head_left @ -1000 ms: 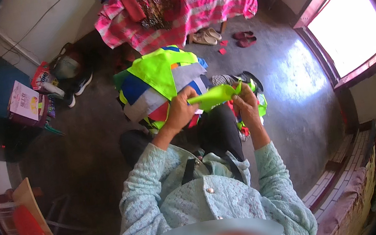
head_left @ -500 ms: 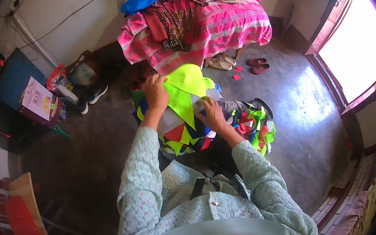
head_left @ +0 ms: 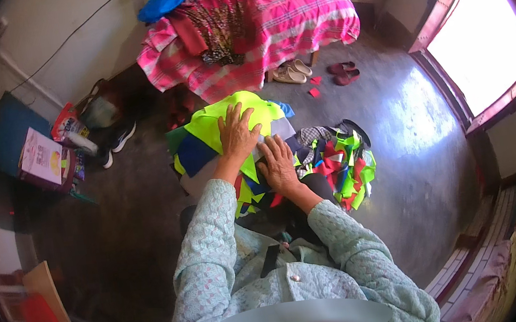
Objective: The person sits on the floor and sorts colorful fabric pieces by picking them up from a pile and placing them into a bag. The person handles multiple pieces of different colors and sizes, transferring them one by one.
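In front of me a neon yellow piece of cloth (head_left: 206,127) lies spread over a heap of cloth pieces. My left hand (head_left: 237,131) rests on it, palm down with the fingers apart. To its right, my right hand (head_left: 278,164) lies flat with fingers spread, over grey and dark blue cloth at the heap's near right side. A dark blue piece (head_left: 196,154) and a green corner (head_left: 177,138) stick out at the heap's left. Neither hand grips anything. Cloth under my palms is hidden.
A pile of mixed scraps (head_left: 350,173) lies on the floor right of the heap. Beyond stands a table with a pink checked cover (head_left: 293,20), beige shoes (head_left: 291,72) and dark red shoes (head_left: 345,73) near it. A box (head_left: 41,157) stands left; a bright doorway (head_left: 480,40) opens right.
My left hand has released the cloth's left edge and moved right onto its middle. The yellow cloth now lies flatter and further left. My right hand has flattened and shifted slightly nearer me.
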The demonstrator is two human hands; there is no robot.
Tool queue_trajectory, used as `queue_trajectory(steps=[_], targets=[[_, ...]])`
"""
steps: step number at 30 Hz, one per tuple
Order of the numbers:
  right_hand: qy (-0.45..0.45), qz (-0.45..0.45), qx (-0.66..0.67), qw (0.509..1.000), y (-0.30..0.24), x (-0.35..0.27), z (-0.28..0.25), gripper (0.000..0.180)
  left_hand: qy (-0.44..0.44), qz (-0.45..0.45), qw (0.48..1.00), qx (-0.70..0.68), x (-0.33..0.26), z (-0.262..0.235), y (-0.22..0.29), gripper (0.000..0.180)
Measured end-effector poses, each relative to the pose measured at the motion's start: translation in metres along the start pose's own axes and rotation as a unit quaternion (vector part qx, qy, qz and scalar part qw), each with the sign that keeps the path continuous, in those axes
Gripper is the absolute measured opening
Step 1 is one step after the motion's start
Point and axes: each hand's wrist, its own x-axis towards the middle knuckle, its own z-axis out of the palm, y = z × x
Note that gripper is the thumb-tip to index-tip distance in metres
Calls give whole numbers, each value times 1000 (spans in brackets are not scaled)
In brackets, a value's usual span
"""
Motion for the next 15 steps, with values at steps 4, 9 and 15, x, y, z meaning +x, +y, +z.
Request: queue_trajectory(steps=[4,9,15], targets=[[4,3,14,1000,1,0,2,58,-24,19,997,67,-5,23,-8,44],[15,1,45,999,1,-2,1,58,-49,23,993,103,-6,14,-4,43],[26,27,187,982,35,-16,-49,49,-67,18,992,110,-3,14,-2,43]])
